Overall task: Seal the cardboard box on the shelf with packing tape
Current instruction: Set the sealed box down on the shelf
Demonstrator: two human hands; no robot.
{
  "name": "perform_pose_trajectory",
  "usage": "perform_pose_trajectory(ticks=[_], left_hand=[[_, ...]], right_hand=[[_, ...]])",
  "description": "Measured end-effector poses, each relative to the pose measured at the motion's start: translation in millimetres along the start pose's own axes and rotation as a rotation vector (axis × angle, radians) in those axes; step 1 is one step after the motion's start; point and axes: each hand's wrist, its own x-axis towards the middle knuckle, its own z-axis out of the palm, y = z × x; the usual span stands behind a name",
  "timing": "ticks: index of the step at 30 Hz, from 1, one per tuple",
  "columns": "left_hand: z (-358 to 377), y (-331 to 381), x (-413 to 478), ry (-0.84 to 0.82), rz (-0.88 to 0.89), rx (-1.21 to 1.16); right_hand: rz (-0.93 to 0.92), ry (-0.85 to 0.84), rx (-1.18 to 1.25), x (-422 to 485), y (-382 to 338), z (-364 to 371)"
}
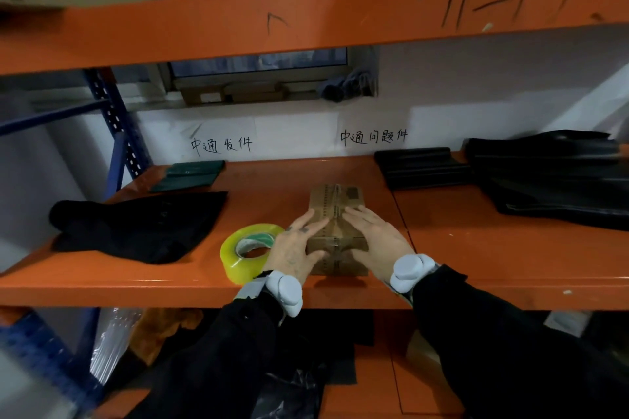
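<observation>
A small brown cardboard box [335, 201] lies on the orange shelf [476, 248], its long side running away from me. My left hand [299, 248] lies flat on the box's near left part, fingers spread forward, thumb on the front face. My right hand [374, 241] lies flat on the near right part in the same way. Both press on the closed top flaps along the middle seam. A roll of clear yellowish packing tape [246, 253] lies flat just left of my left hand, touching or nearly touching it.
Black cloth [136, 224] lies at the left of the shelf, folded green bags [190, 175] behind it. Black bag rolls [422, 167] and black sheets [551, 177] fill the right back. An orange beam [306, 20] with cartons above hangs overhead.
</observation>
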Motion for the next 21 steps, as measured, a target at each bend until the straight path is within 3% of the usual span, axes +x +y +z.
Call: perform_pose_trajectory(ticks=[6,11,16,19,21], left_hand=[[3,-3,0,-0.072,-0.016,0.026],[5,1,-1,0.014,-0.016,0.022],[-6,3,2,-0.083,0.011,0.007],[-13,13,9,0.039,-0.052,-0.110],[-9,17,16,0.044,-0.087,-0.076]], right_hand=[[0.014,-0.055,-0.024,3,-4,-2],[0.036,-0.053,-0.010,5,-1,3],[-0.009,-0.056,0.019,4,-5,-13],[0.087,0.057,0.122,7,-7,-24],[0.113,-0.033,0.085,16,-8,-18]])
